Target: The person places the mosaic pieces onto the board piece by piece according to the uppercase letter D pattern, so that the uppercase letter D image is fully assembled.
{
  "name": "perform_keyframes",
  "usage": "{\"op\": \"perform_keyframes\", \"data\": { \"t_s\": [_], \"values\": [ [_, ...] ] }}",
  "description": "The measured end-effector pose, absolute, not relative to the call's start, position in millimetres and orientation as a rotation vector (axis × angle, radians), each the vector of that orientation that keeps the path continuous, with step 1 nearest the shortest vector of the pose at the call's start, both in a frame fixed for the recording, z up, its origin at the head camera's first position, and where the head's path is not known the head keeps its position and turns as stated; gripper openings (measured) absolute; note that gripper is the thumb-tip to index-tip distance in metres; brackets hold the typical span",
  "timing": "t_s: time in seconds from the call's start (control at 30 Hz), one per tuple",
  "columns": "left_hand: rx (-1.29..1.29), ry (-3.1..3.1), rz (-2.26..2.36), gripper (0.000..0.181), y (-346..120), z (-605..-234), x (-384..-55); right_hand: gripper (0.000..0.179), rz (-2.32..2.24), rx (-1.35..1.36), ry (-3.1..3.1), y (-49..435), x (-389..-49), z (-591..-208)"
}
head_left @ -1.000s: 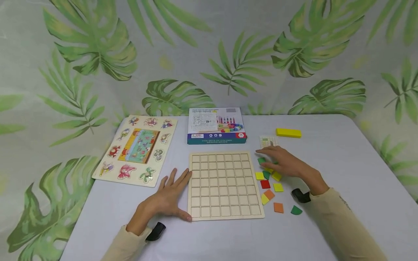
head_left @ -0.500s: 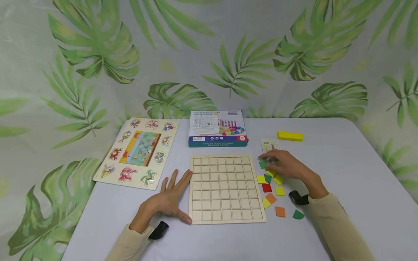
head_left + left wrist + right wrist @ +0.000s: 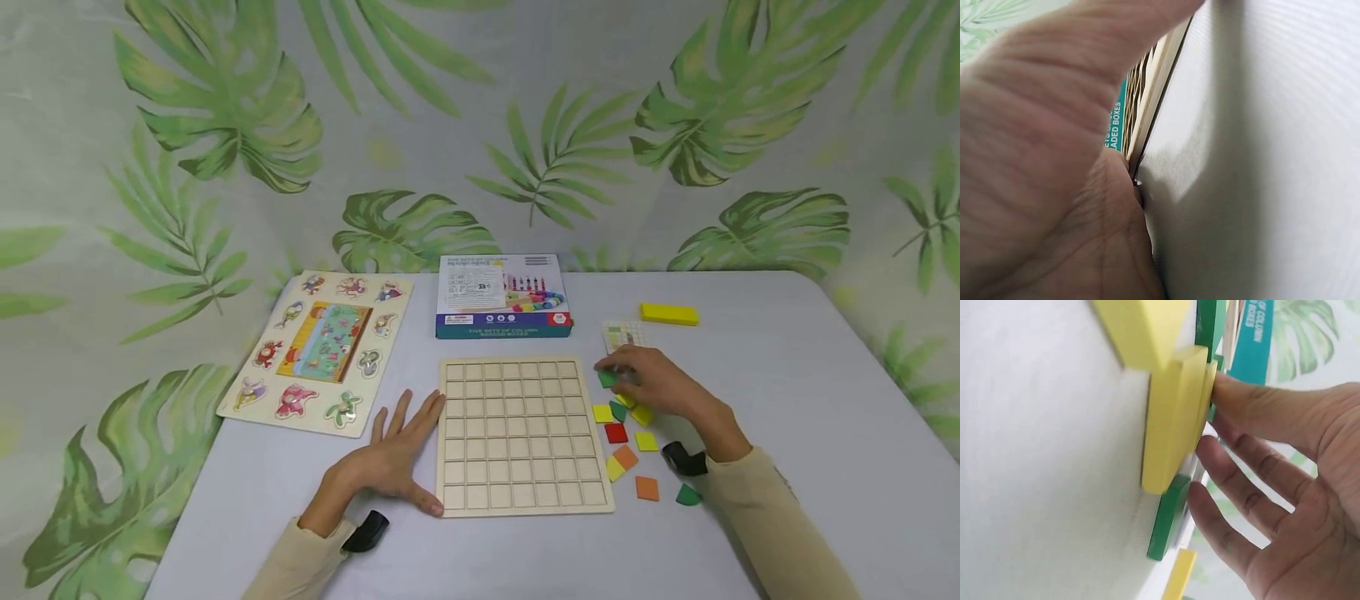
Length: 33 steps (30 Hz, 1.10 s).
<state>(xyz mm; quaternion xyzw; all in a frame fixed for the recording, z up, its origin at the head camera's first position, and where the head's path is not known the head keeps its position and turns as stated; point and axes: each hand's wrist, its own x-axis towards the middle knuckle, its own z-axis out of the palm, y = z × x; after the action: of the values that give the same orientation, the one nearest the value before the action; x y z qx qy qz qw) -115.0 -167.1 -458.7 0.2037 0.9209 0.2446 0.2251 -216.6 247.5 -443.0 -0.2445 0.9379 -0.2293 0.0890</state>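
My left hand point(image 3: 396, 461) lies with its fingers spread along the left edge of a wooden grid board point(image 3: 525, 433), thumb at the near corner. Beyond that board's right edge, my right hand point(image 3: 656, 379) pinches a green tile point(image 3: 607, 379) between thumb and index finger. The right wrist view shows its thumb right at a stack of thick yellow blocks point(image 3: 1172, 425), with another green piece point(image 3: 1169, 519) below its ring finger. Toward me lie a red tile point(image 3: 616, 432), a yellow tile point(image 3: 647, 442), an orange tile point(image 3: 647, 488) and a green quarter-round piece point(image 3: 687, 495).
A bead-set box point(image 3: 504, 321) stands behind the board. To the left lies a sea-animal peg puzzle point(image 3: 311, 392). A small printed grid card point(image 3: 617, 333) and a long yellow bar point(image 3: 669, 314) sit behind my right hand. Leaf-patterned cloth point(image 3: 480, 133) hangs at the back.
My right hand has come down a little, its fingers drawing in around the green tile. The left hand stays at the board's edge. The whole head view has shifted slightly.
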Motion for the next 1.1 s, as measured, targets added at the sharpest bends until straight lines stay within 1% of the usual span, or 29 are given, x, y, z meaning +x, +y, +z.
{"op": "perform_keyframes", "data": {
  "t_s": [0.27,0.67,0.93,1.1],
  "values": [
    [0.550,2.526,0.663,0.149,-165,-456,-115,0.033,-0.639,-0.750,2.832,246,-215,-444],
    [0.540,2.522,0.681,0.149,-166,-456,-114,0.026,-0.541,-0.755,2.834,241,-215,-442],
    [0.558,2.513,0.722,0.148,-165,-455,-113,0.027,-0.535,-0.743,2.835,234,-215,-438],
    [0.555,2.508,0.721,0.149,-164,-455,-114,0.029,-0.575,-0.809,2.828,222,-214,-431]
  ]
}}
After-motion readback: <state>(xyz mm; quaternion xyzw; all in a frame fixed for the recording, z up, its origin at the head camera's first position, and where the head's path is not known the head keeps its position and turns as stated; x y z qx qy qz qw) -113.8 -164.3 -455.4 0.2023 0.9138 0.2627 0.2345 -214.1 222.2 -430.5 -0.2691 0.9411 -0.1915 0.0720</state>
